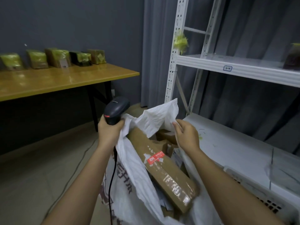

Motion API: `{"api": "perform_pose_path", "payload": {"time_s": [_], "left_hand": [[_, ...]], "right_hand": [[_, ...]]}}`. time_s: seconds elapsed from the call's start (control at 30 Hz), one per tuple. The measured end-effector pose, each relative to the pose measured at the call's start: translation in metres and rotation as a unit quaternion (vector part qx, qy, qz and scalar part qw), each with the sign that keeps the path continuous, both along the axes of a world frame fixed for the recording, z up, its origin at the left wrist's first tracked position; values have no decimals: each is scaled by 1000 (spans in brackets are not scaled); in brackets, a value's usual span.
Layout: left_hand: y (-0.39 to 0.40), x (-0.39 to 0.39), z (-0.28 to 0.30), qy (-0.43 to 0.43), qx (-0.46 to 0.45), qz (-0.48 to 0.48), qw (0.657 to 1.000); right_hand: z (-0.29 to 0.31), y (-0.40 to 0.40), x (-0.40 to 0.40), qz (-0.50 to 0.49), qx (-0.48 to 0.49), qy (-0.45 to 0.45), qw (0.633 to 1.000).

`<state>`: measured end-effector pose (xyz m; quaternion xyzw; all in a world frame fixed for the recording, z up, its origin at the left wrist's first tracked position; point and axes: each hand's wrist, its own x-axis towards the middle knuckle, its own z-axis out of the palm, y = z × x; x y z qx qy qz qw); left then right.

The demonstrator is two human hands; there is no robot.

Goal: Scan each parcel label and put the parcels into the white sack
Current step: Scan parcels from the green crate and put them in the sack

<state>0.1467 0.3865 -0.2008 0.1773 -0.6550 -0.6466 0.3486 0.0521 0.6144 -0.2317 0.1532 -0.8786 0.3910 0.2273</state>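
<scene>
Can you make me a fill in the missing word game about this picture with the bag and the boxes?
1. The left hand holds a black ____.
2. The right hand pinches the rim of the white ____.
3. The long brown parcel lies ____ the sack.
4. More parcels wait in a row on the wooden ____.

Missing words: scanner; sack; inside; table

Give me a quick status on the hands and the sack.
Left hand grips scanner. Right hand pinches sack rim. Long parcel in sack.
</scene>
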Motion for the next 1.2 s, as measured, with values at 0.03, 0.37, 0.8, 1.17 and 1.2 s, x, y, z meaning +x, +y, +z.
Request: {"api": "perform_pose_path", "payload": {"time_s": [0.03, 0.37, 0.8, 1.17, 1.2], "left_hand": [[0, -5, 7, 9, 8, 8, 1000], [-27, -28, 101, 81, 13, 60, 995], [-18, 57, 53, -9, -34, 16, 999], [54, 142, -19, -115, -24, -88, 989], [60, 145, -20, -121, -24, -91, 988]], "right_hand": [[0, -3, -6, 3, 12, -22, 1000], [121, -2, -44, -33, -115, 8, 993], [40, 84, 88, 40, -2, -297, 954], [9, 75, 186, -56, -88, -315, 943], [27, 73, 183, -53, -92, -288, 952]]}}
